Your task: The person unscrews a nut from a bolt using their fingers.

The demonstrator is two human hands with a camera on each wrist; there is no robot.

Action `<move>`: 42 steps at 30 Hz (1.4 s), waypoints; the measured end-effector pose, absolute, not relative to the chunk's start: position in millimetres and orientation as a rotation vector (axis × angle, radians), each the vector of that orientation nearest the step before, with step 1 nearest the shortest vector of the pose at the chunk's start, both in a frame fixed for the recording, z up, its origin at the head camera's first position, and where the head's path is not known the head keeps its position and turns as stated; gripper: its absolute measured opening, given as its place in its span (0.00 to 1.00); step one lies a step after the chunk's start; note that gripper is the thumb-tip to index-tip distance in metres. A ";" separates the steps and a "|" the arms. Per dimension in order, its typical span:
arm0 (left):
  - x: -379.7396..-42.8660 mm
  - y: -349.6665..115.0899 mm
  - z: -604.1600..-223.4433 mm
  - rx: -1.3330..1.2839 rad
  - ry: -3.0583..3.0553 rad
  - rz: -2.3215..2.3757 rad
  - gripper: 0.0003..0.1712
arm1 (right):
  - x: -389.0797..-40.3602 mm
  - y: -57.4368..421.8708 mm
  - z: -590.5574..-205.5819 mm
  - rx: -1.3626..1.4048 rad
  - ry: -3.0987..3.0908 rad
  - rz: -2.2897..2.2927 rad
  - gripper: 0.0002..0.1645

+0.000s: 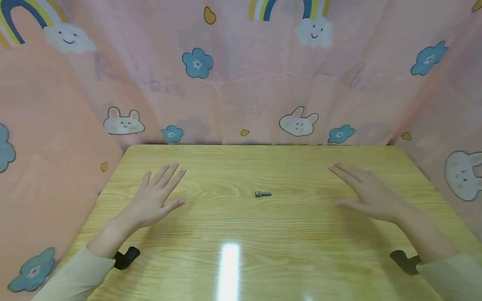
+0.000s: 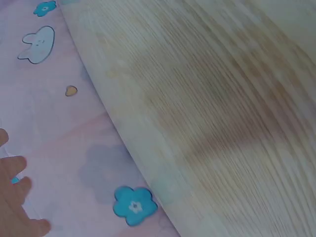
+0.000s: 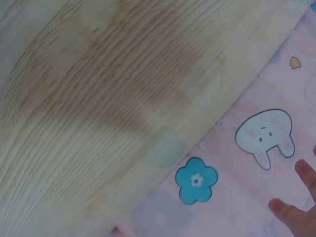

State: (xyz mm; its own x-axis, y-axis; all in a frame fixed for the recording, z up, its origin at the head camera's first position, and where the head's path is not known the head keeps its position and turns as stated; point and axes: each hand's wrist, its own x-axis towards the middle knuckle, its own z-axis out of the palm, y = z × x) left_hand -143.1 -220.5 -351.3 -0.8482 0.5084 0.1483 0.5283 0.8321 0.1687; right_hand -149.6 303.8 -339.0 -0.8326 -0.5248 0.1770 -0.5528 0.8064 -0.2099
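Head view: small bolt (image 1: pixel 263 194), apparently, between open-fingered hands (image 1: pixel 152 201) (image 1: pixel 373 196), well apart from both.

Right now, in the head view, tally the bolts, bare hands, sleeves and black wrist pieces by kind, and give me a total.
Metal bolt: 1
Bare hands: 2, left hand and right hand
Pale sleeves: 2, left sleeve and right sleeve
Black wrist pieces: 2, left piece and right piece
Total: 7
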 end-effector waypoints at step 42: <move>-197.2 -66.3 -414.8 -0.865 -2.988 -1.154 0.23 | -209.7 182.4 -401.7 1.062 -2.968 1.087 0.20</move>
State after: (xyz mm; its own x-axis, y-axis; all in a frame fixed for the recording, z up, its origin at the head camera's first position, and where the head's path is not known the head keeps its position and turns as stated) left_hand -197.2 -66.3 -414.8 -0.8496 0.5269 0.0222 0.4050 0.6249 0.6675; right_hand -209.7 182.4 -401.7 -0.7805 -0.6242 0.0356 -0.4994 0.5882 -0.6361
